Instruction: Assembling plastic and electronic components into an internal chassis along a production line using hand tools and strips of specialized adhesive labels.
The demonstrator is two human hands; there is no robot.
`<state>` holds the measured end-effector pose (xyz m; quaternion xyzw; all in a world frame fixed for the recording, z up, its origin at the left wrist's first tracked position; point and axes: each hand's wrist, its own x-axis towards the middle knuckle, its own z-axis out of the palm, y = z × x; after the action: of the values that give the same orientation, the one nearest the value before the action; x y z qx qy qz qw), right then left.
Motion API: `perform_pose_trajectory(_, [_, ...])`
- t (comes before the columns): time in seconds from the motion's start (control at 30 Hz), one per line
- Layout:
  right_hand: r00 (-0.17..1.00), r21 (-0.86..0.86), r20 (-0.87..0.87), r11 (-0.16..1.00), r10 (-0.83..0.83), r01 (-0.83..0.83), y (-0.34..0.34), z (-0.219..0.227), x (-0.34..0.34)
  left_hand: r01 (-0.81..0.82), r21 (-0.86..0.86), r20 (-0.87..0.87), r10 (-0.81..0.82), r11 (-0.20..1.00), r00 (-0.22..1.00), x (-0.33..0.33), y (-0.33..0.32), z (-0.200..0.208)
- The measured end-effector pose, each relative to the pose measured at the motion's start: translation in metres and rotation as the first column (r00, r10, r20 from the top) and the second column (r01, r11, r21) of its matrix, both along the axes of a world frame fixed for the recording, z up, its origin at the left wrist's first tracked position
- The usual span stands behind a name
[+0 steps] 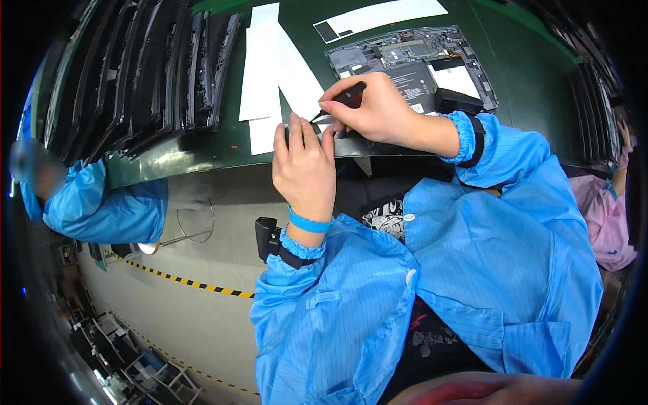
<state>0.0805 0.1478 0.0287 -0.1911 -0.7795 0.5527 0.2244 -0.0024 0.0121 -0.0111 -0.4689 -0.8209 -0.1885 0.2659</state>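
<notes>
While the right hand (386, 108) grasps the dark pen-like tool (352, 96) near the edge of the table (226, 145), its tip points beside the left hand (304, 172) | that one lies fingers down, probably for steadying (whether it pinches something, I cannot tell) | opened laptop base (410, 57) stays beyond, perhaps for room.

one wide fisheye view from head height, downward over the nearby fingers (295, 132) and green bench (530, 67)
</notes>
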Motion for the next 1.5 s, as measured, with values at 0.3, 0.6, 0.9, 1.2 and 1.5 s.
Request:
perform_pose_trajectory(0.3, [0.965, -0.363, -0.259, 0.930, -0.045, -0.054, 0.036, 0.063, 0.051, 0.141, -0.107, 0.155, -0.124, 0.984, 0.980, -0.004, -0.005, 0.026])
perform_pose_trajectory(0.6, [0.913, -0.176, -0.171, 0.923, -0.370, 0.341, 0.205, 0.028, 0.148, 0.682, 0.106, 0.420, -0.655, 0.723, 0.629, 0.023, 0.106, 0.097])
perform_pose_trajectory(0.9, [0.947, -0.339, -0.114, 0.908, -0.300, 0.247, 0.204, 0.010, 0.141, 0.883, 0.060, 0.614, -0.715, 0.465, 0.335, 0.061, 0.185, 0.057])
perform_pose_trajectory(1.2, [0.982, -0.305, -0.112, 0.946, -0.150, 0.110, 0.217, 0.012, 0.138, 0.890, 0.050, 0.546, -0.759, 0.453, 0.355, 0.068, 0.183, 0.053])
perform_pose_trajectory(1.5, [0.982, -0.181, -0.086, 0.972, -0.170, 0.152, 0.218, 0.003, 0.132, 0.890, 0.030, 0.489, -0.784, 0.454, 0.383, 0.071, 0.180, 0.050])
